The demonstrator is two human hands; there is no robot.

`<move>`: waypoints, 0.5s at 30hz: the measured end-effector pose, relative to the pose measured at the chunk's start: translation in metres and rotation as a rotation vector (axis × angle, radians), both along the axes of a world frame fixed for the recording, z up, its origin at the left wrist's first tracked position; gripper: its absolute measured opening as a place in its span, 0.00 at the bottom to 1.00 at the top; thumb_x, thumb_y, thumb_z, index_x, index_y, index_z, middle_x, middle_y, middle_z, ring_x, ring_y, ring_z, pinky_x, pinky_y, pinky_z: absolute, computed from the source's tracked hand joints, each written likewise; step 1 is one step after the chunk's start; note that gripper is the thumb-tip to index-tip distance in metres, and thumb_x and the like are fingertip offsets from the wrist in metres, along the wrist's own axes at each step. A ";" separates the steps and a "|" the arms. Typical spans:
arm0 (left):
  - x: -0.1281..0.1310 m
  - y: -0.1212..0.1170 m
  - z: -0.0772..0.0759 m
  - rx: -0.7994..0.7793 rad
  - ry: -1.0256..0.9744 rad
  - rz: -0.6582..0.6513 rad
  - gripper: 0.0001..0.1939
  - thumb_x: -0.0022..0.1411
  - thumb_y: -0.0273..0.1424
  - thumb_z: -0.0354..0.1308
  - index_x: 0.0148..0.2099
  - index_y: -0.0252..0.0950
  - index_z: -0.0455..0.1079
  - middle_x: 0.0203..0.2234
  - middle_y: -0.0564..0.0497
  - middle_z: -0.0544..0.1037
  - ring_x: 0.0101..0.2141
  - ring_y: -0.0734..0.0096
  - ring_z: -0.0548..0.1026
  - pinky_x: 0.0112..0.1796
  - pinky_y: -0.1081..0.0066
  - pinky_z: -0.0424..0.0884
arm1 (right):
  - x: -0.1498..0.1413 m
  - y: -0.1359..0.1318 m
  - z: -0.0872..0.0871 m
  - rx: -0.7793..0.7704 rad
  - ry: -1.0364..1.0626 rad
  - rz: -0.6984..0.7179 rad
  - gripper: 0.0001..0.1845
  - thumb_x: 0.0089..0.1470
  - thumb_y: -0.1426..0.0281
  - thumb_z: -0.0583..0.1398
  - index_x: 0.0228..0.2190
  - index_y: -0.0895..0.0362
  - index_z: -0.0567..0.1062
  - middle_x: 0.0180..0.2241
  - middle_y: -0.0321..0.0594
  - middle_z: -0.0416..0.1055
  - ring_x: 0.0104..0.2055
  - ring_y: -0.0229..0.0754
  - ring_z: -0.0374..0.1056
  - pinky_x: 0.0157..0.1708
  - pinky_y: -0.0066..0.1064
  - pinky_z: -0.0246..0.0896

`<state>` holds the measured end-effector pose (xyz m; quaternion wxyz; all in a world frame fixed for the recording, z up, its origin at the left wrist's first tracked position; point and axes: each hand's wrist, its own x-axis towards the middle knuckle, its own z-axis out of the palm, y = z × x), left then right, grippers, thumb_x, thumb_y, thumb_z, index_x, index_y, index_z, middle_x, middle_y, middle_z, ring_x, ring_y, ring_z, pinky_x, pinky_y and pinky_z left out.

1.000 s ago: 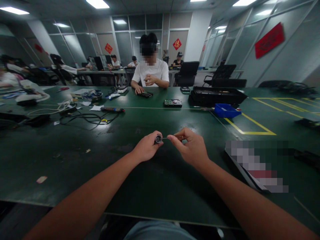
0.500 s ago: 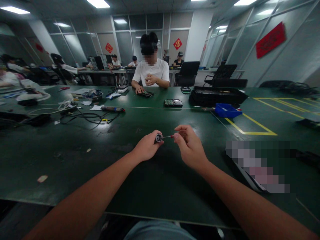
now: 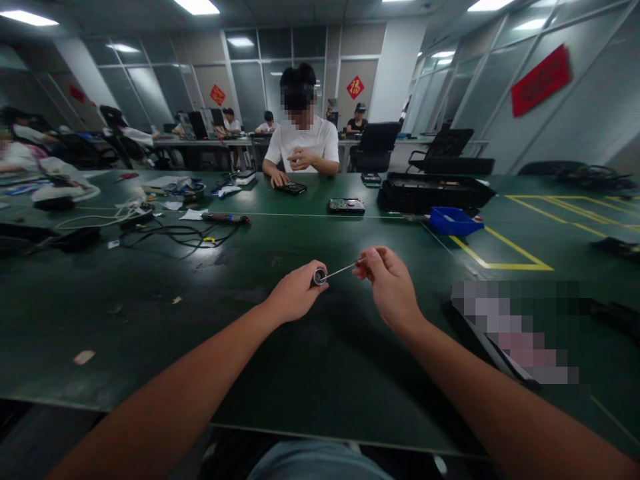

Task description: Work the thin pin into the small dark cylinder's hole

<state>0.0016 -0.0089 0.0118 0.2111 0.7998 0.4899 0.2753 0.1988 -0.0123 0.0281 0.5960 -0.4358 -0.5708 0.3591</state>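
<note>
Two bare hands work above the green table (image 3: 280,400), a gap between them. Taking straight ahead as 12 o'clock, the left hand (image 3: 296,292) is just left of 12, closed around a short round tube (image 3: 320,276). The tube's open end faces back toward the wearer and to the right. At 1 o'clock the right hand (image 3: 391,285) pinches a screwdriver (image 3: 342,269) between thumb and fingers. Its thin shaft slopes down leftward to the tube's mouth; whether the tip touches anything inside, I cannot tell. Most of the handle is hidden by the fingers.

Farther off at 12, a block with a green board (image 3: 346,206) lies flat, and beyond it a person in a white shirt (image 3: 305,143) sits across the table, one hand on a dark block (image 3: 291,189). Toward 1 are a blue tray (image 3: 456,222) and a long black case (image 3: 435,190). Tangled black cables (image 3: 183,235) lie near 11, and a paper scrap (image 3: 84,357) at 10.
</note>
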 end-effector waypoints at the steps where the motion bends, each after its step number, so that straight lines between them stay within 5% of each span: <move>1: 0.000 0.000 0.000 -0.002 -0.002 0.002 0.06 0.64 0.33 0.56 0.44 0.40 0.66 0.36 0.52 0.76 0.36 0.66 0.73 0.36 0.68 0.64 | -0.001 -0.003 0.001 0.022 -0.026 -0.010 0.13 0.62 0.58 0.56 0.35 0.54 0.70 0.30 0.37 0.71 0.30 0.40 0.69 0.33 0.34 0.65; 10: 0.000 0.000 -0.002 -0.004 -0.035 -0.004 0.06 0.64 0.34 0.57 0.43 0.41 0.65 0.34 0.53 0.75 0.35 0.66 0.73 0.36 0.68 0.64 | -0.006 -0.012 0.005 0.109 -0.170 -0.013 0.11 0.63 0.59 0.55 0.38 0.54 0.70 0.32 0.39 0.74 0.32 0.41 0.71 0.35 0.36 0.66; 15: -0.001 0.001 -0.004 -0.015 -0.024 0.014 0.07 0.64 0.34 0.56 0.45 0.41 0.65 0.35 0.53 0.76 0.35 0.66 0.73 0.35 0.68 0.64 | -0.004 -0.017 0.010 0.112 -0.398 -0.086 0.16 0.57 0.55 0.62 0.29 0.53 0.70 0.24 0.36 0.74 0.26 0.40 0.69 0.27 0.33 0.60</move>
